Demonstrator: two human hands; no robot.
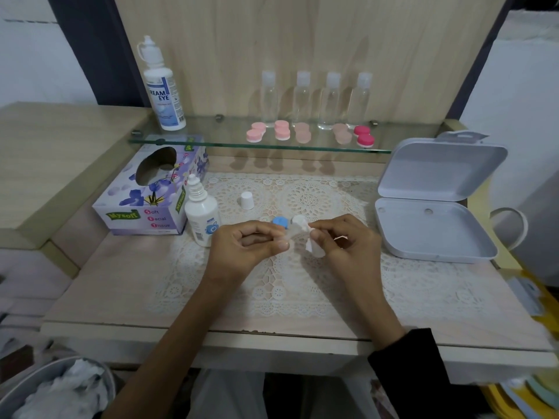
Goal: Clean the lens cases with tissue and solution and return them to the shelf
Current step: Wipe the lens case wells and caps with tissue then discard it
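On the pale wooden table [106, 282], a white lace mat [302, 285] lies below a glass shelf [211, 137]. The left hand [242, 246] pinches a blue-capped plastic lens case [279, 221]; the right hand [348, 240] grips crumpled white tissue [314, 249]

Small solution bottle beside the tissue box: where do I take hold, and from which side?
Take the small solution bottle by its wide round body, below the ribbed neck, coming from its right front, because the tissue box crowds its left. It stands upright with its cap off, lying to its right, so keep it upright and probably squeeze lightly.
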